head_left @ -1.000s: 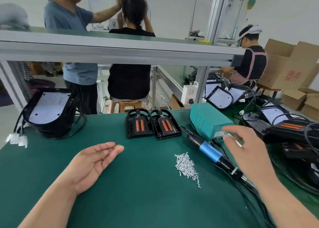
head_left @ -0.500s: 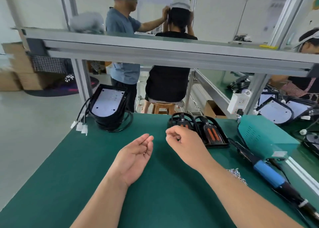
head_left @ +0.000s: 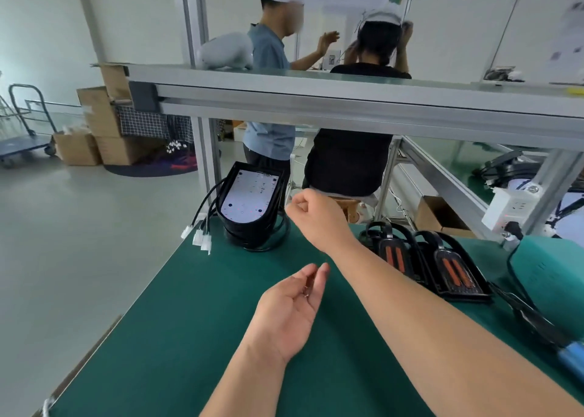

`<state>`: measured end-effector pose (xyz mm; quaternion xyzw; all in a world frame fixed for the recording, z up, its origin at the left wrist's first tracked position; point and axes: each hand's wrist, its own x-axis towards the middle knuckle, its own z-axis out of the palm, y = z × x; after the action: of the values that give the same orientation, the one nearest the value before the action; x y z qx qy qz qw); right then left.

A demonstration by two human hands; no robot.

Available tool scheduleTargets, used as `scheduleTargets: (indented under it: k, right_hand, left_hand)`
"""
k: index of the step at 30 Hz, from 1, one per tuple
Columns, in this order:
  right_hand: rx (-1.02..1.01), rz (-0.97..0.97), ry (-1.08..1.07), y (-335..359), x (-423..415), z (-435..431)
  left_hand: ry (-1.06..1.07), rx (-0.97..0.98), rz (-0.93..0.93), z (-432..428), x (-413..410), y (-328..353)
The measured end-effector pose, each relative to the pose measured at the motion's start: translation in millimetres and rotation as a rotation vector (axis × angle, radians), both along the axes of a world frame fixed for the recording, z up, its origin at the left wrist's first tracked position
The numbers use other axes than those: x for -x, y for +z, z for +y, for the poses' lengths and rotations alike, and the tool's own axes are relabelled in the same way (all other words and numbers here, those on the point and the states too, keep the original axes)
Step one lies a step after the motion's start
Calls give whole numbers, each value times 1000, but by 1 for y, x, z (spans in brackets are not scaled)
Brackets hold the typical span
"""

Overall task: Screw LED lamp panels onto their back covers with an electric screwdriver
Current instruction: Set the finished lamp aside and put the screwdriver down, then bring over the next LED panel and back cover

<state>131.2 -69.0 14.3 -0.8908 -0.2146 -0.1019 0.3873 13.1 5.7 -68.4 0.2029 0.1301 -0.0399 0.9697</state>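
Note:
A stack of black lamp housings topped by a white LED panel [head_left: 249,201] stands at the table's far left corner, its black cables ending in white connectors [head_left: 199,236]. My right hand [head_left: 316,217] hovers just right of that stack with its fingers curled in, nothing visible in them. My left hand [head_left: 290,309] lies palm up over the green mat [head_left: 189,337], fingers loosely bent, with a few tiny glints in the palm. Two black back covers with orange strips [head_left: 395,258] [head_left: 455,274] lie to the right. The electric screwdriver [head_left: 537,325], blue-handled, lies at the right edge.
A teal power box [head_left: 556,268] sits at the right, a white power strip [head_left: 508,208] behind it. An aluminium shelf rail [head_left: 347,100] crosses overhead. Two people are beyond the bench; cardboard boxes [head_left: 79,148] and a cart stand on the floor at left.
The view swung left. My right hand left the spot beside my left palm and travelled to the lamp stack, fingers still curled. The left hand stays palm up.

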Motion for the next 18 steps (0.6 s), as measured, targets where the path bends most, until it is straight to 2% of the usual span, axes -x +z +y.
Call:
scheduleTargets:
  k: [6,13,18]
  right_hand:
    - [-43,64,-83,12,-41,38]
    - [80,64,-114,11,-69,69]
    - [49,66,-126,10,-75,70]
  left_hand:
    - [18,-12,22,2,0,-2]
    - [-45,-11,8,4,-3,-7]
    - [-67,-23,9,5,-3,-4]
